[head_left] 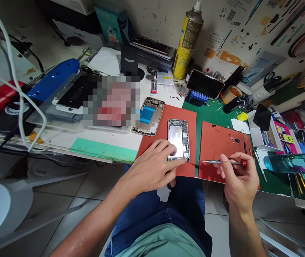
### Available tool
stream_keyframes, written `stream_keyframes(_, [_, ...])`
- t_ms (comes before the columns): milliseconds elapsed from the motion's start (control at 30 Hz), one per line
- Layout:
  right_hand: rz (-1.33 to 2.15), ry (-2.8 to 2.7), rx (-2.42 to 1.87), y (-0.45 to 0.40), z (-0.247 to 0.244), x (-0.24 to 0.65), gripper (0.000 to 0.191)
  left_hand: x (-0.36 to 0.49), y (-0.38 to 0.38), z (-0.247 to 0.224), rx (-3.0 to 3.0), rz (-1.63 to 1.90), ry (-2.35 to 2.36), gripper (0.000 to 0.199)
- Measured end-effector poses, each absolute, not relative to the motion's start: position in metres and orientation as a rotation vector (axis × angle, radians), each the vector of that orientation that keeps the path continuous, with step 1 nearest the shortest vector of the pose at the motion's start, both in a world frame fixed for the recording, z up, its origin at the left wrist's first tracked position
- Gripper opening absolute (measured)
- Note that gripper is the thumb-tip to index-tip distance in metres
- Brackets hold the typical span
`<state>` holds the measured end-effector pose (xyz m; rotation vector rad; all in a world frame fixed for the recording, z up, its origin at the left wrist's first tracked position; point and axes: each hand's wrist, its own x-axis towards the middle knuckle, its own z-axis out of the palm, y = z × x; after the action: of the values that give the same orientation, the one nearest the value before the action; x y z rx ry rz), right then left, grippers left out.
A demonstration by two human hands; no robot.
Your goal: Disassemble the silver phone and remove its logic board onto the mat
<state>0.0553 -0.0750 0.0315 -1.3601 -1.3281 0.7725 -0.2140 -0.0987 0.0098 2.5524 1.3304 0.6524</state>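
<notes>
An opened phone [177, 137] lies on an orange-red mat, its circuit board and a shiny silver plate exposed. My left hand [154, 162] rests over its lower left part. The index finger stretches along the bottom edge to the lower right corner, while the other fingers are bent. In my right hand [239, 175] is a thin precision screwdriver [215, 162] with a red end cap, held between thumb and fingers. Its tip points left, a little right of the phone and apart from it. A second phone housing [149, 116] with a blue strip lies up and left.
Small parts lie on the right orange-red mat [213, 142]. Behind stand a yellow spray can [187, 41] and a propped-up phone [205, 84]. A blue bottle [293, 163] and a tool box [262, 130] are at right. White cables [21, 107] hang at left.
</notes>
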Motion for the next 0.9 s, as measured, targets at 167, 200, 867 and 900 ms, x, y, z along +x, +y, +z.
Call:
stream_keyframes(167, [1.068, -0.906, -1.351, -0.086, 0.022, 0.055, 0.045, -0.203, -0.101, 0.015, 2.427, 0.919, 1.334, 0.028])
stream_keyframes(200, [1.101, -0.857, -1.348, -0.088, 0.021, 0.055, 0.047, -0.197, -0.101, 0.017, 2.382, 0.964, 1.33, 0.024])
stream_keyframes(867, [0.728, -0.555, -1.488, -0.157, 0.003, 0.135, 0.045, -0.039, -0.037, 0.026, 2.452, 0.809, 1.076, 0.016])
stream_keyframes(900, [0.723, -0.548, -1.494, -0.161, 0.002, 0.138, 0.045, -0.026, -0.031, 0.024, 2.501, 0.775, 1.09, 0.018])
